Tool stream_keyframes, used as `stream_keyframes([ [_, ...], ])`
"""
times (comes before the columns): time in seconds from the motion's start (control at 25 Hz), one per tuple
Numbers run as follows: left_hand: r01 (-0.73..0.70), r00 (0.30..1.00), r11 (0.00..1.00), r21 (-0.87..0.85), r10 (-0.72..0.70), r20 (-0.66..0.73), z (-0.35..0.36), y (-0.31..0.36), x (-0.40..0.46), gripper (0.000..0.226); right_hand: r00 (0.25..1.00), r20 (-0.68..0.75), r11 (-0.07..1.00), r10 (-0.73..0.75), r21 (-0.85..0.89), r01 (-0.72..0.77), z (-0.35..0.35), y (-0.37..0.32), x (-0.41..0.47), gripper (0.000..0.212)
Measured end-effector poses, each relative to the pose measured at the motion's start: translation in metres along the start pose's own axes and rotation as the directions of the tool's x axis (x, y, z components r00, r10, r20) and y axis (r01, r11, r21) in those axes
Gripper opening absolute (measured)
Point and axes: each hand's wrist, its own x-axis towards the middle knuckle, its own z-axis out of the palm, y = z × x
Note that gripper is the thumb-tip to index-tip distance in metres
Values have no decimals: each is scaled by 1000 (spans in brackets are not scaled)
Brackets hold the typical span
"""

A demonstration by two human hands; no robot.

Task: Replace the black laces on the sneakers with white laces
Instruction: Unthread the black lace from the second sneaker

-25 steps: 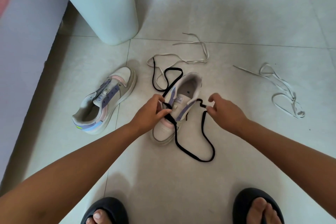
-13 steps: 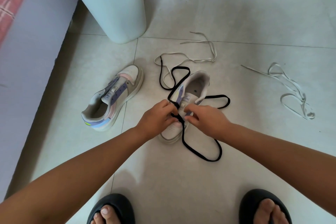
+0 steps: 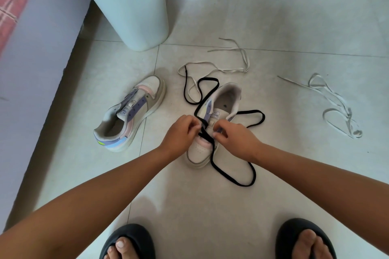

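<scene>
A white and lilac sneaker (image 3: 226, 100) stands on the floor in front of me, toe towards me. A black lace (image 3: 251, 176) runs through its lower eyelets and loops loosely on the tiles at both sides. My left hand (image 3: 182, 133) pinches the black lace at the left eyelets. My right hand (image 3: 233, 134) pinches at the right eyelet row, fingertips on the shoe. A second sneaker (image 3: 130, 113) without a lace lies to the left. One white lace (image 3: 229, 70) lies behind the shoe, another white lace (image 3: 334, 104) to the right.
A tall white bin (image 3: 128, 6) with a blue liner stands at the back left. A pale wall or cabinet face (image 3: 35, 73) runs along the left. My feet in black slippers (image 3: 128, 242) are at the bottom edge.
My right hand has come in from the right to the shoe's eyelets, and the black lace it pulled out now lies in a loop on the floor right of the shoe.
</scene>
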Motion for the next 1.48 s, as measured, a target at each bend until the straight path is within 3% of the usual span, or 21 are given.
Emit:
stream_keyframes([
  [0.12, 199, 980, 979, -35, -200, -9, 4, 10, 5, 11, 999, 27, 994, 25, 109, -28, 2, -3, -1, 9],
  [0.2, 258, 966, 966, 17, -258, 10, 9, 18, 7, 20, 999, 1, 993, 42, 113, -41, 2, -6, -5, 9],
  [0.32, 282, 958, 959, 41, -284, 41, 9, 28, 10, 15, 995, 52, 993, 85, 78, -89, 2, -13, -13, 11],
  [0.4, 276, 952, 960, 48, -280, 123, 7, 33, 9, 12, 999, 33, 997, 40, -67, -37, -8, -20, -14, 15],
  [0.48, 246, 946, 964, 97, -261, 190, 5, 36, 7, 12, 978, -145, 947, -149, -306, 99, -27, -24, -5, 19],
  [0.52, 206, 950, 968, 142, -233, 209, 5, 37, 6, 11, 959, -161, 895, -232, -421, 146, -38, -23, 1, 24],
  [0.64, 57, 962, 965, 256, -121, 244, 4, 38, 4, 18, 963, 192, 729, -189, -629, 268, -52, -19, 18, 44],
  [0.72, -39, 964, 939, 342, -54, 259, 0, 38, 2, 22, 930, 333, 720, -159, -605, 339, -44, -18, 23, 41],
  [0.84, -151, 976, 807, 570, 28, 217, -2, 38, -4, 21, 922, 358, 789, -149, -519, 329, -37, -17, 27, 23],
  [0.92, -136, 984, 754, 643, 29, 175, 3, 38, -9, 20, 923, 363, 837, -127, -460, 296, -35, -14, 27, 18],
  [1.12, -84, 981, 737, 671, -57, 185, 8, 41, -9, 24, 889, 448, 958, -95, -201, 204, -33, -13, 28, 40],
  [1.2, -150, 961, 685, 713, -69, 268, 10, 48, -7, 23, 895, 424, 922, -137, -274, 271, -31, -14, 29, 29],
  [1.36, -202, 935, 660, 724, -90, 342, 12, 54, -3, 16, 909, 286, 668, -305, -616, 418, -24, -19, 24, 19],
  [1.4, -196, 935, 664, 722, -96, 342, 11, 54, -1, 15, 897, 263, 650, -355, -619, 439, -25, -18, 19, 21],
  [1.48, -176, 941, 668, 723, -103, 323, 6, 51, 2, 14, 886, 204, 722, -417, -518, 459, -33, -16, 5, 25],
])
